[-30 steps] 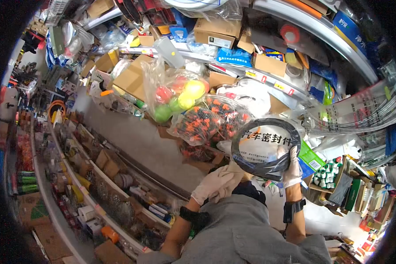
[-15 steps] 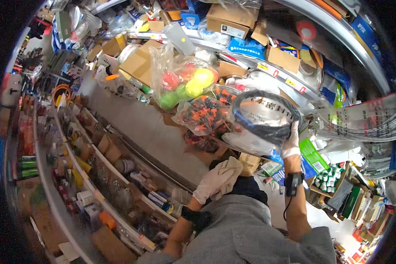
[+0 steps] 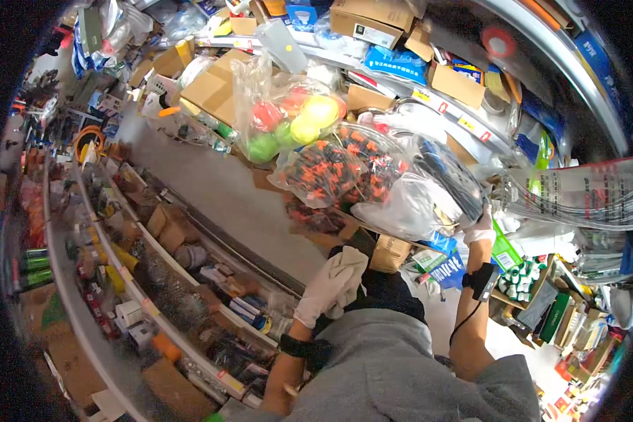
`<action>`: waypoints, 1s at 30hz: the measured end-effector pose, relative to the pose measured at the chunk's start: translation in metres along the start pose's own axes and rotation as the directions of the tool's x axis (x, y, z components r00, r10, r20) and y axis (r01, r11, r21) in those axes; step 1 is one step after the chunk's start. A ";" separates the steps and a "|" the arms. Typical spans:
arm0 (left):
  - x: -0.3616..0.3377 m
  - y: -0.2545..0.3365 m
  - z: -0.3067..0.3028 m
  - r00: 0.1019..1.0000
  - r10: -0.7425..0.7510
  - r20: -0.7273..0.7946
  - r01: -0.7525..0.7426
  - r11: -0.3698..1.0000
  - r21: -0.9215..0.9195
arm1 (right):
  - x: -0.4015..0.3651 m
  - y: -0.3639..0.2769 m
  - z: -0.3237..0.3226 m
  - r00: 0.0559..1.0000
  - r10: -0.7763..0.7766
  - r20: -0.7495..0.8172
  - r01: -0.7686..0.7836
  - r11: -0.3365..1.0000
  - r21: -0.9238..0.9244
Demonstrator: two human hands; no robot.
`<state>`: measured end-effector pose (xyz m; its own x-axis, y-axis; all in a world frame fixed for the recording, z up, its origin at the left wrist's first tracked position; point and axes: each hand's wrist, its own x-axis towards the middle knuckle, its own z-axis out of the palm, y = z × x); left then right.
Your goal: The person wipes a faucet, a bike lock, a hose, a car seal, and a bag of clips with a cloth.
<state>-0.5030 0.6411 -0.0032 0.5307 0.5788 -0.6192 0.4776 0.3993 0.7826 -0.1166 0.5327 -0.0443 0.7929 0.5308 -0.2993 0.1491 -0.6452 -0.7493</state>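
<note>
My right hand (image 3: 480, 226), in a white glove, grips the near end of a coil of black tubing or cable (image 3: 451, 179), seen nearly edge-on above the shelf goods. A clear bag of black and orange fittings (image 3: 323, 172) lies to its left, and a translucent plastic bag (image 3: 404, 205) sits beneath and beside it. Near my waist, my gloved left hand (image 3: 320, 292) is closed around a pale cloth (image 3: 348, 269). What the coil is made of cannot be told.
Bags of red, green and yellow round items (image 3: 306, 123) fill the shelf ahead. More coils in printed plastic (image 3: 570, 200) stick out at the right. A long low shelf with bins (image 3: 190, 257) runs along the left, across a narrow aisle floor (image 3: 197, 176). Cardboard boxes (image 3: 373, 17) are stacked above.
The coil has turned from showing its round face to nearly edge-on, and my right hand has moved slightly right and down. My left hand with the cloth has shifted a little left.
</note>
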 end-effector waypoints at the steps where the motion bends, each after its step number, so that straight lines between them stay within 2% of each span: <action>1: 0.003 -0.001 0.000 0.999 0.017 0.046 -0.016 1.000 -0.015 | 0.009 0.032 0.002 1.000 0.007 -0.006 -0.007 1.000 -0.006; 2: 0.003 0.002 0.002 0.998 0.013 0.056 -0.012 1.000 -0.016 | 0.030 0.092 0.008 1.000 -0.002 -0.009 0.003 0.992 0.125; 3: 0.002 0.008 0.005 0.999 -0.022 0.027 0.023 1.000 -0.018 | 0.029 0.092 0.009 1.000 -0.011 -0.015 0.014 0.967 0.255; 5: 0.004 0.007 0.007 0.998 -0.061 0.003 0.061 0.998 -0.019 | 0.017 0.094 0.004 1.000 0.023 0.005 -0.024 0.952 0.304; 7: 0.013 -0.007 0.010 1.000 -0.002 0.027 0.003 0.999 -0.035 | 0.024 0.145 0.017 0.996 0.074 -0.040 -0.043 0.857 0.513; 9: 0.020 -0.020 0.012 1.000 -0.008 0.026 0.009 0.999 -0.042 | 0.023 0.189 0.024 0.989 0.130 -0.073 -0.043 0.717 0.696; 10: 0.021 -0.024 0.013 1.000 -0.011 0.020 0.012 0.999 -0.050 | -0.011 0.150 0.013 0.987 -0.079 -0.142 0.088 0.994 0.060; 11: 0.021 -0.020 0.012 1.000 -0.013 0.023 0.014 0.999 -0.048 | -0.020 0.128 0.010 0.996 0.084 -0.034 -0.061 0.897 0.438; 12: 0.019 -0.013 0.011 0.999 -0.022 0.028 0.022 1.000 0.016 | -0.024 0.109 0.009 0.974 0.190 0.126 -0.221 0.646 0.731; 13: 0.018 -0.008 0.010 0.999 -0.031 0.031 0.029 0.996 0.081 | -0.032 0.082 0.006 0.939 0.294 0.179 -0.302 0.456 0.837; 14: 0.017 -0.008 0.009 0.999 -0.032 0.031 0.030 0.996 0.082 | -0.027 0.084 0.008 0.938 0.295 0.180 -0.303 0.455 0.837; 16: 0.016 -0.006 0.008 1.000 -0.004 0.002 0.004 0.986 0.165 | -0.018 0.100 0.012 0.906 0.243 0.347 -0.369 0.052 0.928; 17: 0.016 -0.005 0.007 1.000 -0.005 0.003 0.005 0.986 0.166 | -0.013 0.112 0.017 0.924 0.216 0.316 -0.349 0.132 0.928; 20: 0.018 -0.010 0.006 1.000 -0.023 0.015 0.021 0.988 0.152 | -0.007 0.116 0.019 0.892 0.306 0.333 -0.367 0.060 0.928; 22: 0.023 -0.021 0.006 1.000 0.004 -0.003 -0.003 0.985 0.175 | -0.008 0.112 0.029 0.973 0.125 0.195 -0.229 0.409 0.884; 23: 0.026 -0.027 0.006 1.000 0.004 -0.004 -0.004 0.984 0.176 | 0.004 0.112 0.030 0.935 0.186 0.301 -0.335 0.189 0.923; 25: 0.027 -0.023 0.007 0.998 -0.057 0.035 0.052 0.989 0.140 | 0.021 0.132 0.048 0.932 0.209 0.294 -0.343 0.260 0.903; 26: 0.025 -0.021 0.008 0.998 -0.058 0.034 0.052 0.988 0.143 | 0.030 0.151 0.058 0.938 0.212 0.274 -0.336 0.354 0.873; 28: 0.021 -0.013 0.011 0.999 -0.040 0.029 0.037 0.994 0.100 | 0.046 0.207 0.075 0.967 0.123 0.222 -0.247 0.659 0.710; 30: 0.019 -0.007 0.013 1.000 -0.022 0.017 0.021 0.998 0.053 | 0.055 0.251 0.087 0.977 0.000 0.215 -0.118 0.835 0.537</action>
<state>-0.4875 0.6401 -0.0208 0.5319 0.5579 -0.6371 0.5249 0.3731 0.7650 -0.0871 0.4475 -0.3000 0.6471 0.6367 -0.4194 -0.2869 -0.3064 -0.9077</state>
